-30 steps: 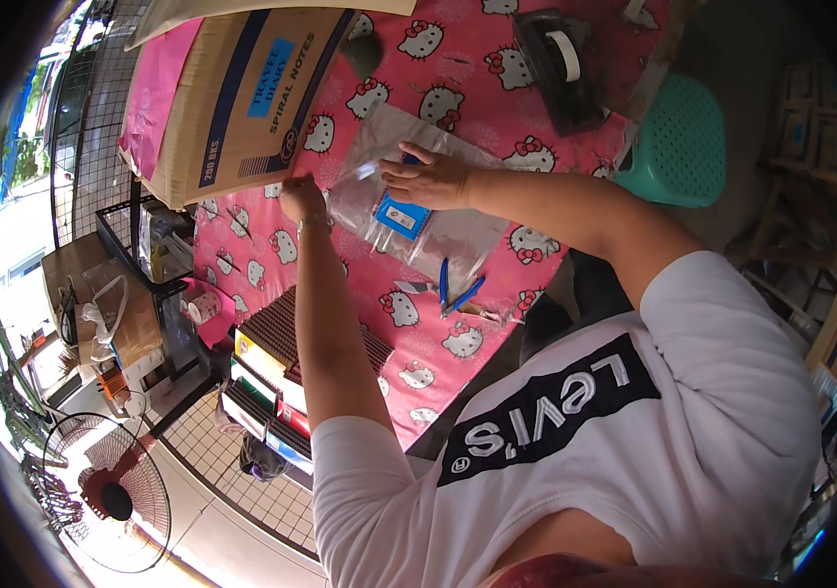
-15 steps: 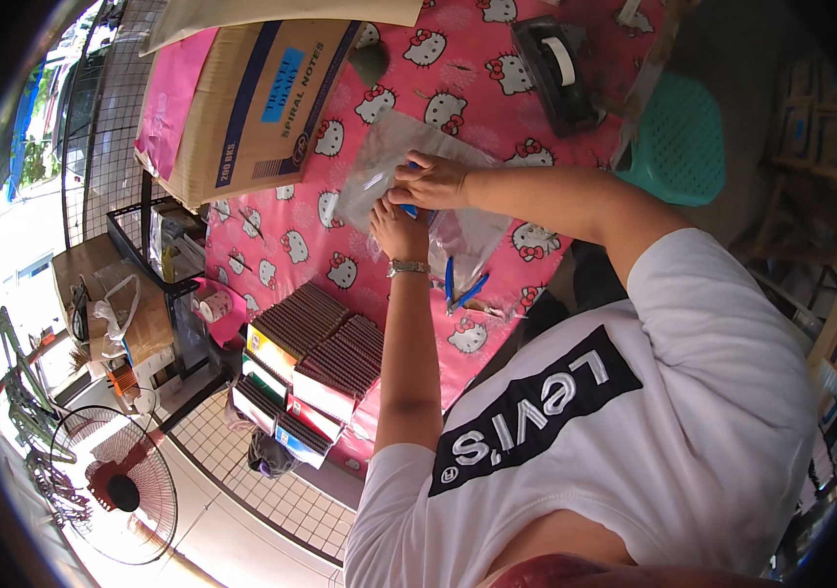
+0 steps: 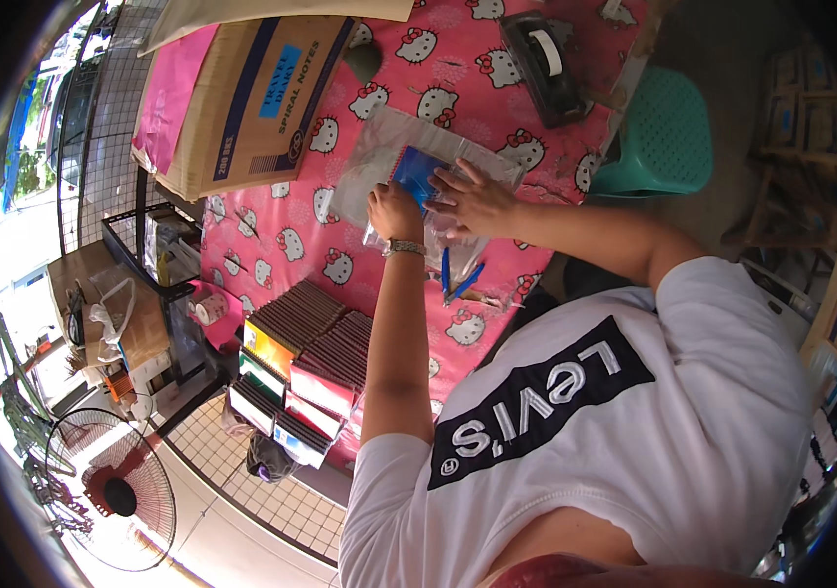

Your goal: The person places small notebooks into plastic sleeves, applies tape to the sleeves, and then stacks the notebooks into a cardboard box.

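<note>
Since the earlier frame, the right hand has slid rightward, baring more of the blue notebook. Nearest, rows of spiral notebooks stand toward the left and blue-handled cutters lie on the pink tabletop, neither touched. Just beyond, the left hand has its grip curled at the notebook's near left edge; whether it pinches cannot be told. The right hand's grip is apart, fingers spread along the notebook's right side, so the notebook lies between the two. It rests with clear plastic around it, though whether inside or on top is unclear. Placing it there looks done; handling it appears unfinished. Farther off sit a large carton and a black tape dispenser.
</note>
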Available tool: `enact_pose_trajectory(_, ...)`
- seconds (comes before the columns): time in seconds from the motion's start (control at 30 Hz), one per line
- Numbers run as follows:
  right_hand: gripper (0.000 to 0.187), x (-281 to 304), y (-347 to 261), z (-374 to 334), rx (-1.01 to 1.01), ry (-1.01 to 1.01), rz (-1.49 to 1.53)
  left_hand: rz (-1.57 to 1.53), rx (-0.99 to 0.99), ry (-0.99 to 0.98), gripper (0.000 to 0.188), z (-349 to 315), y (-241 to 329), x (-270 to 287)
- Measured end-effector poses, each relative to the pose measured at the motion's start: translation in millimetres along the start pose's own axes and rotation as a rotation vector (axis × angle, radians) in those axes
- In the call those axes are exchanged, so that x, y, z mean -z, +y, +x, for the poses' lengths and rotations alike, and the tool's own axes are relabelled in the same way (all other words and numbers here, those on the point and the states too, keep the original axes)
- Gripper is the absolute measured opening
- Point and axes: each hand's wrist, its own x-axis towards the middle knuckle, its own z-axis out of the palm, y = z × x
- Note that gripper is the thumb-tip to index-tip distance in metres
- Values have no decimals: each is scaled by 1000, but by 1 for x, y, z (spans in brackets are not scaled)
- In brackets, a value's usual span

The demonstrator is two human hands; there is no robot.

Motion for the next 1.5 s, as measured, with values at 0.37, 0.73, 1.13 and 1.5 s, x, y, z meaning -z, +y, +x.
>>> enact_pose_trajectory(0.37, 75, -18, -11, 50, -31, -223, 33, 104, -142, -297, 23, 11, -1, 4)
enact_pose_trajectory(0.73, 28, 61, 151, -93, -976, 586, 205, 335, -213, -310, 21, -8, 30, -4)
enact_pose_trajectory(1.13, 14, 63, 116, -113, -1271, 858, 1791, 338, -178, -349, 42, -28, 14, -12)
enact_pose_trajectory(1.5, 25, 9, 57, 115, -242, -633, 1045, -87, -96, 8, 42, -56, 1, -11)
